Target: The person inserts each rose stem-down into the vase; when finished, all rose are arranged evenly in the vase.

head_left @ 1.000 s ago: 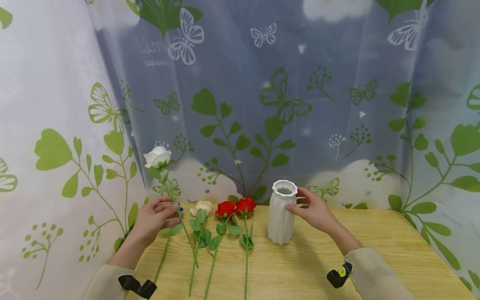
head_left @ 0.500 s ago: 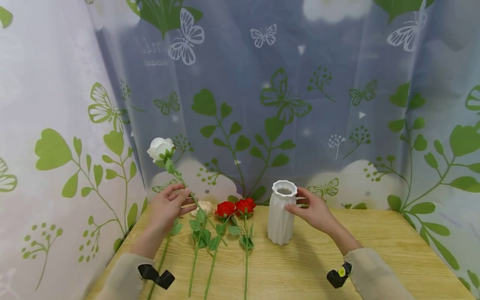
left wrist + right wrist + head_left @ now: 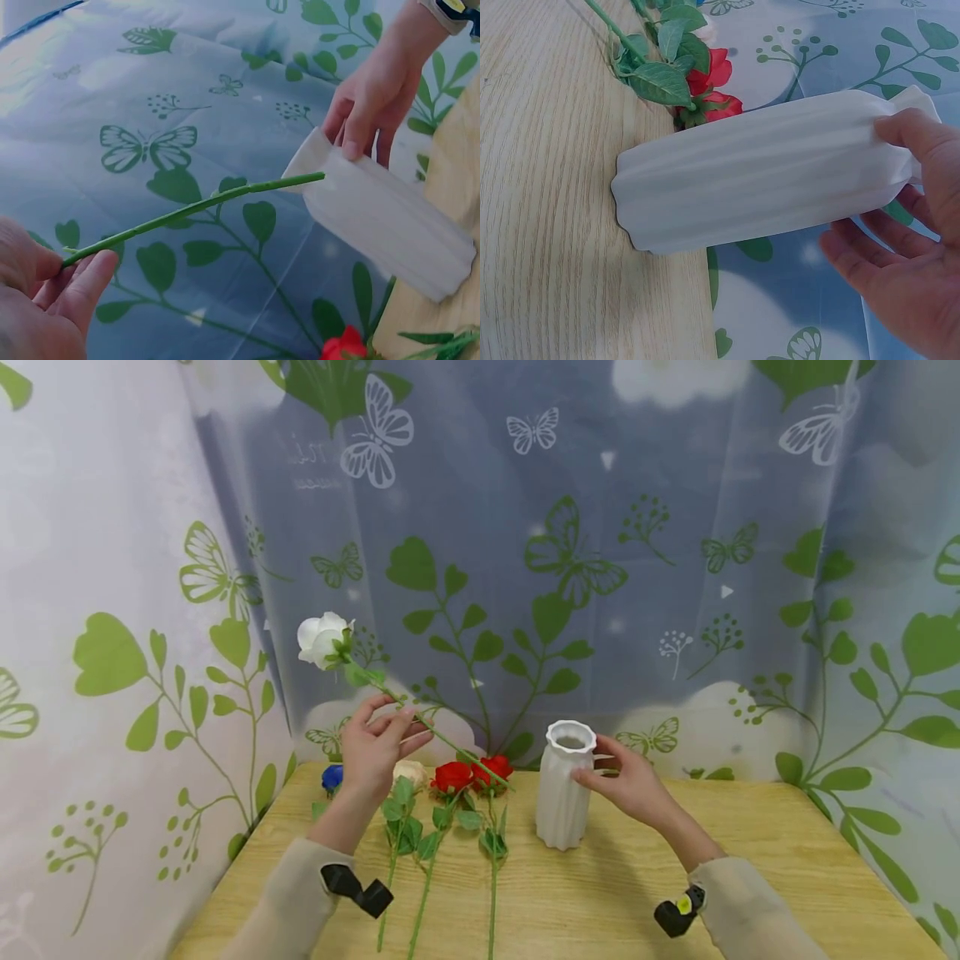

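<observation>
My left hand pinches the green stem of a white rose between thumb and fingers. The bloom points up and left, and the stem slants down to the right, its cut end above the red roses in the head view. A white fluted vase stands upright on the table, its scalloped mouth facing up. My right hand holds the vase near its neck, thumb on the near side and fingers behind. In the left wrist view the stem's tip overlaps the vase near its rim.
On the wooden table lie two red roses, a cream rose and a blue flower, left of the vase. A patterned curtain hangs behind and along the sides.
My left hand has moved up and to the right with the white rose, whose stem now tilts more toward the vase. The right hand and vase have stayed in place.
</observation>
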Demonstrator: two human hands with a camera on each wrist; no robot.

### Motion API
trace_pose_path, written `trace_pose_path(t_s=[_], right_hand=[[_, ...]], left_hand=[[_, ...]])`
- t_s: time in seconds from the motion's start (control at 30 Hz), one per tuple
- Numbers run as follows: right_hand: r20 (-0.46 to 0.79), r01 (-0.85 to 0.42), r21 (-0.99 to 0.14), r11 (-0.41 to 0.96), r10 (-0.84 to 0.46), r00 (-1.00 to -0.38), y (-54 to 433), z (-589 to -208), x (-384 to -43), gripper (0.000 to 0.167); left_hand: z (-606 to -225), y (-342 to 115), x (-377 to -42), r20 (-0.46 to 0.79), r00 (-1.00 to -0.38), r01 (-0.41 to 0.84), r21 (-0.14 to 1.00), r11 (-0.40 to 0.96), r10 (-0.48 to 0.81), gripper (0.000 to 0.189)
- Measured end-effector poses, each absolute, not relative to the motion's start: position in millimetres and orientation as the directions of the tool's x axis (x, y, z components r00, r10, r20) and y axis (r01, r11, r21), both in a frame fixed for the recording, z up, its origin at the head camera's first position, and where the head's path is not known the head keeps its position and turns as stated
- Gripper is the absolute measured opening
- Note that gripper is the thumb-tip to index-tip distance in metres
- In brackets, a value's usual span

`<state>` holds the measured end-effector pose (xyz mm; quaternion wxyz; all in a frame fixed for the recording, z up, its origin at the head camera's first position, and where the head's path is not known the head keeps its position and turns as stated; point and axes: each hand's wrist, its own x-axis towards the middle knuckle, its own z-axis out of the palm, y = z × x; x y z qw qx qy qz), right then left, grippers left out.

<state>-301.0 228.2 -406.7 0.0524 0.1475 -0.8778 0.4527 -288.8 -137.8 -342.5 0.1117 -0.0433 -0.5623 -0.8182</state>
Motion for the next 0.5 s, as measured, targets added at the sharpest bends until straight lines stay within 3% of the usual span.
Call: trace_pose_path(t_s=[0.23, 0.5], right_hand=[[0.222, -0.302, -0.780, 0.549, -0.208, -0.953, 228.2, -408.1, -303.1, 0.074], [0.222, -0.305, -0.790, 0.532, -0.216, -0.951, 227.5, -408.1, -303.1, 0.073]], left_hand=[[-337.9, -111.6, -295.6, 0.239, -0.958, 0.285, 0.871, -0.401, -0.161, 0.024], [-331.0, -83.5, -305.5, 0.243, -0.949, 0.307, 0.852, -0.423, -0.200, 0.028]])
